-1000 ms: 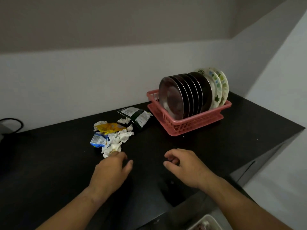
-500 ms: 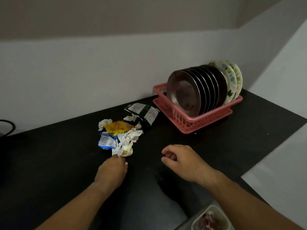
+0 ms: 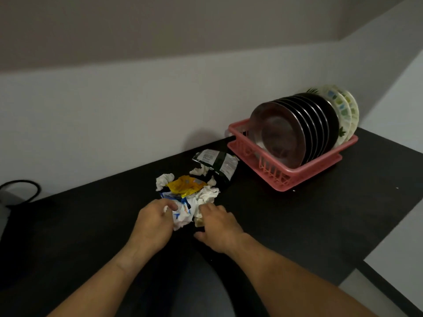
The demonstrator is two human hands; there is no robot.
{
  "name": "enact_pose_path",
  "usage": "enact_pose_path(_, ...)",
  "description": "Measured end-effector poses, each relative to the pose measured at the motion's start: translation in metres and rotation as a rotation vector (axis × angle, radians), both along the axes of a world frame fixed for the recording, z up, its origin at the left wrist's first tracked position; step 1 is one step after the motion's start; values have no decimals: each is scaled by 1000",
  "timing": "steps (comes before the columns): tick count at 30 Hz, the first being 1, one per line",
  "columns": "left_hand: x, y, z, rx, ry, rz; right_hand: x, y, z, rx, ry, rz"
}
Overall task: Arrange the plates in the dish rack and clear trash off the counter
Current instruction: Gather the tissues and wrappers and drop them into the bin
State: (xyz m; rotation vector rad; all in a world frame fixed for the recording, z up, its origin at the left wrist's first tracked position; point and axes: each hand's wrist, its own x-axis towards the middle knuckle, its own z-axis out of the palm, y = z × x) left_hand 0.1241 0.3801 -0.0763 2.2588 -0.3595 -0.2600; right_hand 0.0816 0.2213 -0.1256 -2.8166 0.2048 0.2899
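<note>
A pile of trash [image 3: 190,193] lies on the black counter [image 3: 297,225]: crumpled white tissues, a yellow wrapper [image 3: 185,184], a blue-and-white packet [image 3: 183,205] and a dark green packet [image 3: 217,162]. My left hand [image 3: 153,223] grips the near left side of the pile, fingers curled into tissue and the blue packet. My right hand [image 3: 217,225] closes on the pile's near right side, fingers curled round tissue. A pink dish rack [image 3: 283,177] at the back right holds several dark plates [image 3: 281,136] and patterned white plates [image 3: 343,110], all upright.
A grey wall runs behind the counter. A black cable loop [image 3: 23,188] lies at the far left edge. The counter's right edge drops off to a pale floor [image 3: 389,259].
Both hands moved forward onto the trash pile and closed on it from either side. The view has shifted left and closer to the counter.
</note>
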Motion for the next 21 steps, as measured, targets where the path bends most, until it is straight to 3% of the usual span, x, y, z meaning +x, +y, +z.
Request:
enact_pose_path(3,7,3,-1,-28,57,-28,9,5,-8,-44,-7,-32)
enact_pose_path(7,13,-1,-8,138,95,-94,8,-1,-9,30,-15,-74)
enact_pose_path(14,26,-18,-18,122,56,-177,-23,-41,8,133,44,-158)
enact_pose_path(21,24,-35,-31,446,-255,-267,-32,-54,26,148,2,-214)
